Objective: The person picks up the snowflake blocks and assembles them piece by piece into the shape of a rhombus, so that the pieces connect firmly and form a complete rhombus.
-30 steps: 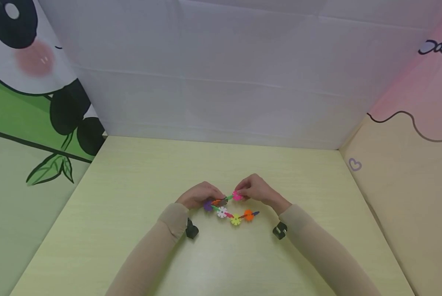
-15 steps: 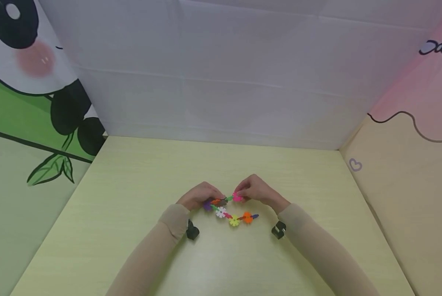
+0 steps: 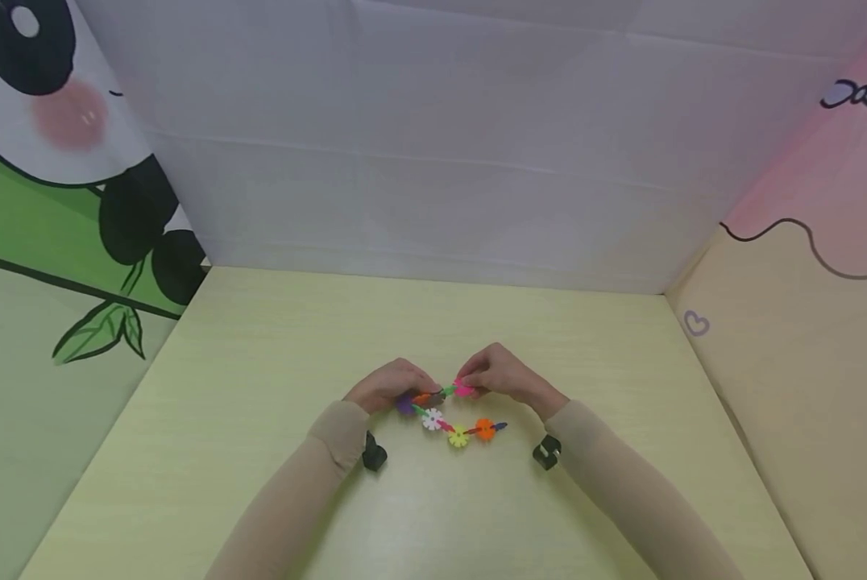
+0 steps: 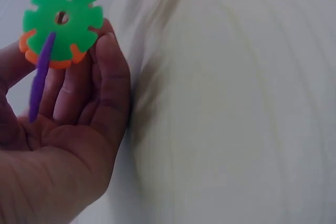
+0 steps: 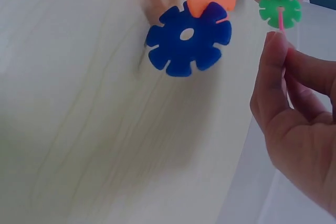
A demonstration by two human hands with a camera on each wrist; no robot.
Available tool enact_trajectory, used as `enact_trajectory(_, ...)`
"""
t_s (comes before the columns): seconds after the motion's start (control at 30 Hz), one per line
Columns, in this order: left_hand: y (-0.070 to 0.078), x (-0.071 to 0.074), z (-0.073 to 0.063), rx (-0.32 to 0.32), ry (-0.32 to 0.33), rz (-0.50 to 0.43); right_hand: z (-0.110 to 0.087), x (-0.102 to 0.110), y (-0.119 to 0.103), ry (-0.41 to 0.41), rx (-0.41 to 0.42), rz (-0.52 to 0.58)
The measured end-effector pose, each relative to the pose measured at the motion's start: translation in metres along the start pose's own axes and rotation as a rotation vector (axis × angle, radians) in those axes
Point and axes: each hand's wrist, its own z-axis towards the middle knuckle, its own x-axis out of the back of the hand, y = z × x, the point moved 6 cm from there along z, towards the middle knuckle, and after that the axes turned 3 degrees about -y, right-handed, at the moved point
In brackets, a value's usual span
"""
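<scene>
A curved chain of slotted plastic snowflake discs hangs between my hands in the head view. My left hand (image 3: 393,383) grips the chain near a grey-brown disc (image 3: 437,398), beside the purple disc (image 3: 404,405). Between thumb and fingertips my right hand (image 3: 502,375) pinches the pink disc (image 3: 463,390), which is slotted into a green disc (image 5: 269,11). Nearer to me the chain runs through a white disc (image 3: 432,420), a yellow disc (image 3: 458,437) and an orange disc (image 3: 485,430). A blue disc (image 5: 186,51) forms the free end.
The pale wooden table (image 3: 296,338) extends around the hands. A white wall (image 3: 433,161) stands behind it, with cartoon-painted panels at left and right. Black wrist cameras sit on both cuffs, the left camera (image 3: 375,453) low beside the table.
The pink disc has tilted a little flatter in my right hand and moved slightly left and down. The front of the chain has shifted slightly left and toward me.
</scene>
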Motion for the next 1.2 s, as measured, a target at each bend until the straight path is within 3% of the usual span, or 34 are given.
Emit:
enact_trajectory(0.3, 0.005, -0.003, -0.001, 0.011, -0.036, 0.024, -0.004, 0.002, -0.007, -0.055, 0.05, 0.023)
enact_trajectory(0.6, 0.011, -0.001, -0.002, 0.006, -0.006, 0.152, 0.003, 0.003, 0.0, -0.081, 0.044, 0.041)
enact_trajectory(0.87, 0.013, -0.007, 0.002, 0.016, -0.029, 0.061, 0.009, 0.0, 0.002, -0.116, 0.074, 0.041)
enact_trajectory(1.2, 0.018, -0.012, 0.003, -0.002, -0.046, 0.037, 0.009, -0.002, -0.006, -0.107, 0.089, 0.087)
